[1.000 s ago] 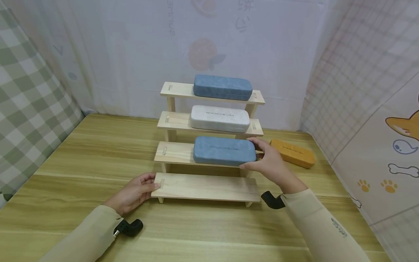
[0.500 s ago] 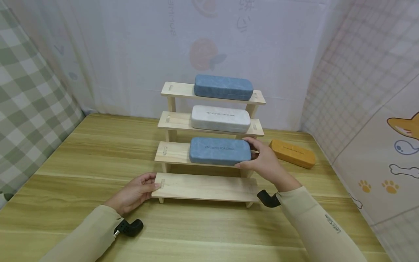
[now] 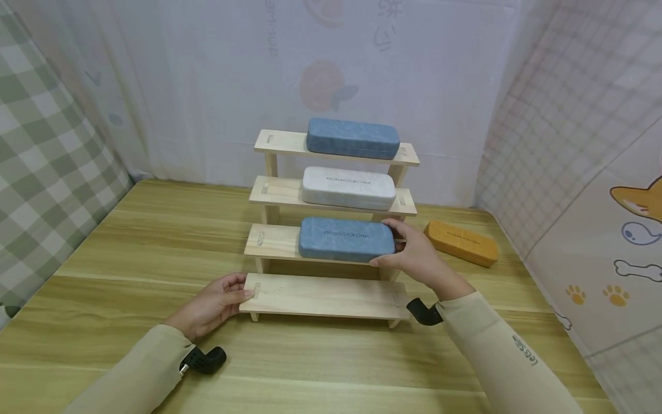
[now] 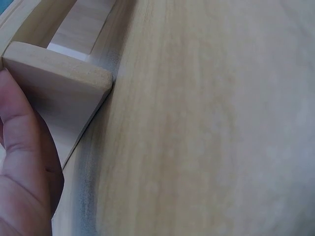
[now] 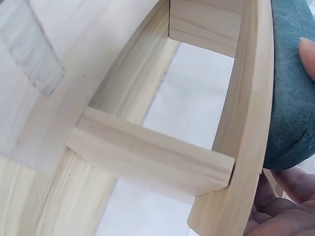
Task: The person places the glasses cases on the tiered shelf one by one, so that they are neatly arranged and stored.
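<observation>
A wooden stepped rack (image 3: 320,296) stands mid-table, and my left hand (image 3: 214,305) pinches the left end of its lowest board. On the second board from the bottom lies a blue glasses case (image 3: 345,238), lettered on top; my right hand (image 3: 416,256) grips its right end, thumb at the front and fingers behind. In the right wrist view the blue case rests on the board edge, with a thumb (image 5: 307,56) against it. The third board bears a white glasses case (image 3: 349,188), and the top board another blue glasses case (image 3: 353,138).
An orange glasses case (image 3: 462,242) lies on the wooden table (image 3: 155,241) right of the rack, just behind my right hand. A pale curtain (image 3: 207,98) hangs behind. Checked cloth (image 3: 52,126) borders the left, and a printed cloth (image 3: 584,230) borders the right.
My right hand has slid the lower blue case slightly left along its board, mostly in the first half second. The left hand has stayed on the lowest board.
</observation>
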`<state>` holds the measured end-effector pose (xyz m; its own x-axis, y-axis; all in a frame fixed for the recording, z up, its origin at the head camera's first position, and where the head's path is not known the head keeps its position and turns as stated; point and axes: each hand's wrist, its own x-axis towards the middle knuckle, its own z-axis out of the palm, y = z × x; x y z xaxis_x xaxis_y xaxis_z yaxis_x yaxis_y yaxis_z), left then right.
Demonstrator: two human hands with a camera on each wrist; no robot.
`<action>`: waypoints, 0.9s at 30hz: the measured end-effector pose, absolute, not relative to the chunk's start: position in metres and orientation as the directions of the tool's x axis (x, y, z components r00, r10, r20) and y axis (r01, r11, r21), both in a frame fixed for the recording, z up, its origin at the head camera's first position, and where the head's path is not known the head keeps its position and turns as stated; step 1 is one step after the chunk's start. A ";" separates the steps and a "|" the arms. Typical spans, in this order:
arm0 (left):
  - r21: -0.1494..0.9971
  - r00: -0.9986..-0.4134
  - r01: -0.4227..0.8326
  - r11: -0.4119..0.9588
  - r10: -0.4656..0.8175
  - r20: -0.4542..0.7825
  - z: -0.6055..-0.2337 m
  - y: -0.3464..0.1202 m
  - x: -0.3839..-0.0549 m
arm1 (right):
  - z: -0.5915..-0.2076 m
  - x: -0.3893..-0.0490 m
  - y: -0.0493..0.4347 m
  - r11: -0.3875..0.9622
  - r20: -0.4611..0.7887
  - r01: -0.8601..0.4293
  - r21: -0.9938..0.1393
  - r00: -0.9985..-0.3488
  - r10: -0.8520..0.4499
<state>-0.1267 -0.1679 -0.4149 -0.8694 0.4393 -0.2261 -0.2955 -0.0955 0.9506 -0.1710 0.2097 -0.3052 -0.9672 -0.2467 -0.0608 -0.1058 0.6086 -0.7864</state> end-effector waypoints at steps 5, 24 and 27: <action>0.953 -0.873 -0.289 -0.093 0.434 -0.223 -0.415 -0.167 -0.127 | -0.304 -0.171 0.210 0.632 -0.079 -0.103 -0.768 -0.964 -0.253; 0.950 -0.874 -0.303 -0.073 0.420 -0.246 -0.412 -0.168 -0.125 | -0.307 -0.167 0.217 0.639 -0.037 -0.165 -0.751 -0.956 -0.291; 0.951 -0.869 -0.299 -0.077 0.433 -0.238 -0.413 -0.168 -0.126 | -0.307 -0.161 0.224 0.646 0.036 -0.233 -0.727 -0.952 -0.303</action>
<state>-0.1259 -0.1680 -0.4131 -0.8693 0.4331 -0.2383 -0.2991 -0.0770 0.9511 -0.1614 0.2242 -0.3067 -0.9522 -0.3034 0.0358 -0.2330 0.6456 -0.7273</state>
